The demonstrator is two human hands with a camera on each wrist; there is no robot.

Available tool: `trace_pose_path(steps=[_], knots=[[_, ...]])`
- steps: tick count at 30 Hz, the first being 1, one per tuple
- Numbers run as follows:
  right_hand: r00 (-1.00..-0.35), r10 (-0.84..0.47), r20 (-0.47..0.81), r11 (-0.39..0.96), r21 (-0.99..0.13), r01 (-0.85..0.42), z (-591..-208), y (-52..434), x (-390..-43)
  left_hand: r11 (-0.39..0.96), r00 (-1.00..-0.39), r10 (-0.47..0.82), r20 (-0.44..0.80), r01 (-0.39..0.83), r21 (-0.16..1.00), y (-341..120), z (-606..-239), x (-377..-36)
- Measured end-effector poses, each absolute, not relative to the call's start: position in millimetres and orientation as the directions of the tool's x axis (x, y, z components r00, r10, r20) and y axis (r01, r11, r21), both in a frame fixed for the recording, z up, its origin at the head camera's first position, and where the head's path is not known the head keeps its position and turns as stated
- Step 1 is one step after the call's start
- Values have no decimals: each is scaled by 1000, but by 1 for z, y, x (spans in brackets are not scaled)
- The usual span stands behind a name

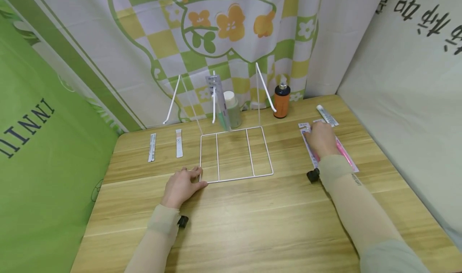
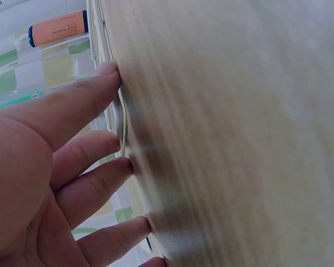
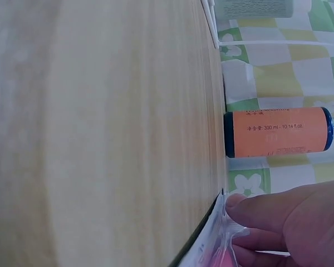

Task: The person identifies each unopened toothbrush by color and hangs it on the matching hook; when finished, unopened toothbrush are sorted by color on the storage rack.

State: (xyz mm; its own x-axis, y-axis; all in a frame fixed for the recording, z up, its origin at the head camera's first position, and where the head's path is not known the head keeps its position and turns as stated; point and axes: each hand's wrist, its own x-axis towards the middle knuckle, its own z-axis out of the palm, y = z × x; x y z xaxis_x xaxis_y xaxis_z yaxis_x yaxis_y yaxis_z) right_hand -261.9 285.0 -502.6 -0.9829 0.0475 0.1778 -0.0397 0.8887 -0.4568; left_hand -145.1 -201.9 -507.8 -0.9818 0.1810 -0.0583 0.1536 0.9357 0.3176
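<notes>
My left hand [image 1: 181, 186] rests at the front left corner of a white wire rack [image 1: 234, 179]. Its fingers are spread, and in the left wrist view the fingertips [image 2: 140, 223] come down on the tabletop beside the wire. On the right side, my right hand [image 1: 321, 138] pinches a packaged pink toothbrush [image 1: 345, 152] near the upper end of its clear-and-purple pack. The right wrist view has the thumb [image 3: 236, 204] on one face of the pack, other fingers behind it. My hand covers the pack's middle.
Another long clear pack [image 1: 220, 104] hangs on the rack's middle prong, before a pale green bottle [image 1: 234, 112]. An orange hand-wash bottle [image 1: 281, 101] stands by the curtain. A small white tube [image 1: 327, 116] lies beyond my right hand; two slim sachets [image 1: 152, 148] lie left.
</notes>
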Motion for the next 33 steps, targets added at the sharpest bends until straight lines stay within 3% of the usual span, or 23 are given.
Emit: trace_pose_path(steps=[33], knots=[[-969, 115, 219, 859, -511, -14, -486, 271, -255, 927, -981, 188, -54, 159, 340, -202, -507, -143]])
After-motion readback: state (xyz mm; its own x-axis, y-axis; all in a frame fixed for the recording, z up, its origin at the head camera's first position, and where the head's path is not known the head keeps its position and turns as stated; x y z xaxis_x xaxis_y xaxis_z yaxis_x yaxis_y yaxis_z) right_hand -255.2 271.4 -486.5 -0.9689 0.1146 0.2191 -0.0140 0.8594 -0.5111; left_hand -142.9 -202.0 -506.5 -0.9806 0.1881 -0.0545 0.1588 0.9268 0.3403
